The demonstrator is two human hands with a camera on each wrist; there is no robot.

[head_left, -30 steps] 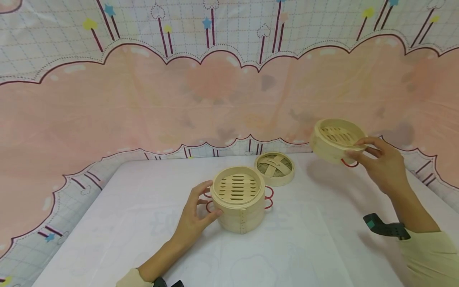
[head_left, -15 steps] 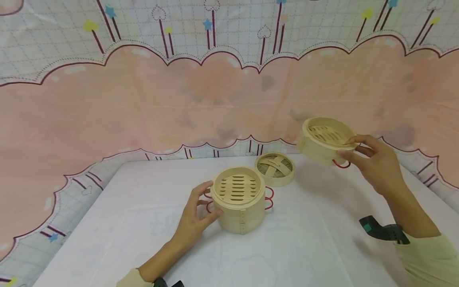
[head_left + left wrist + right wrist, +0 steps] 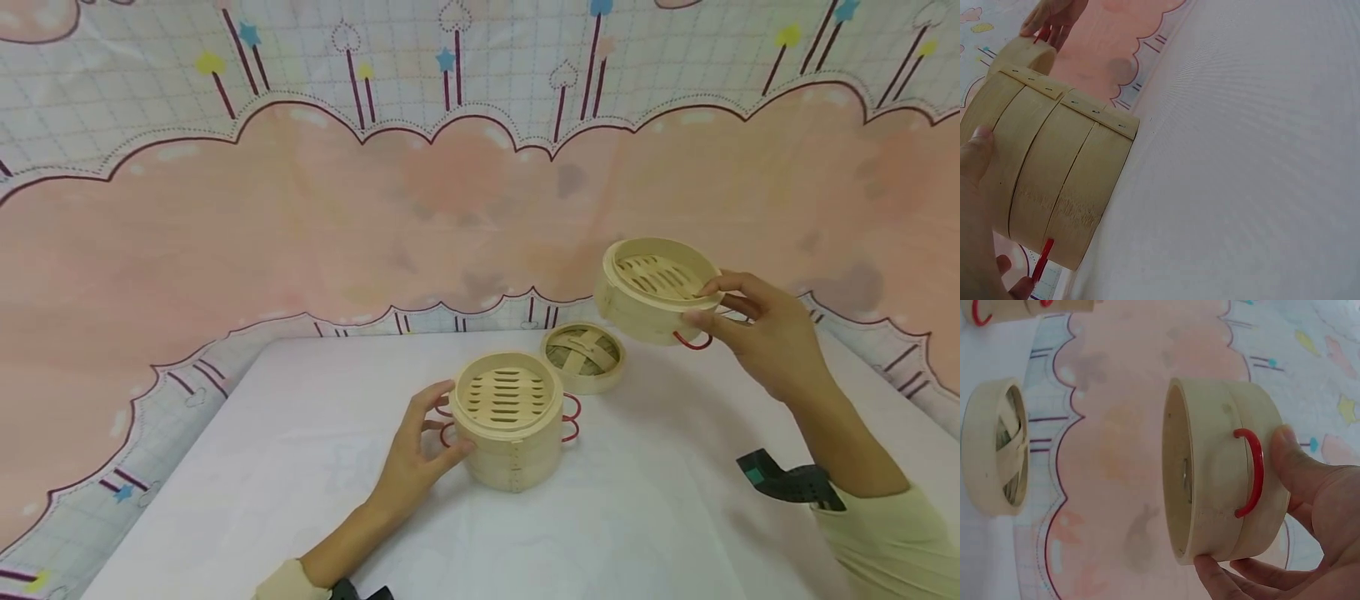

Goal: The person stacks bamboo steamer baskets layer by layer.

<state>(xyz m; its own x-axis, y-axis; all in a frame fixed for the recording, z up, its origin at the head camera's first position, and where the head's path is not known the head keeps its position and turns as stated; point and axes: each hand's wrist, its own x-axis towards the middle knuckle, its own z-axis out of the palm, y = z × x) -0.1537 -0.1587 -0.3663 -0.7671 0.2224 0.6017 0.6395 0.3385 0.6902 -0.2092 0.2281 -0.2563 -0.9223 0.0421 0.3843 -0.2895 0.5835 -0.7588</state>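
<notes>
Above table, round bamboo steamer tier (image 3: 654, 287) (slatted)

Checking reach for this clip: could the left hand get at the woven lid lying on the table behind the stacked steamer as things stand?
Probably yes, but not at once. The left hand holds the stacked steamer, which stands between it and the lid. The table beside the stack is bare, so it could let go and reach round.

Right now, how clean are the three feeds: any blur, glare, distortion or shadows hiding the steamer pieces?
Head view: even light, wide-angle bending at the edges, soft shadows on the table under the lifted steamer tier. Left wrist view: steamer stack fairly sharp, left hand blurred and cropped. Right wrist view: tier sharp, right hand soft at the frame edge, lid clear. No glare anywhere.
</notes>
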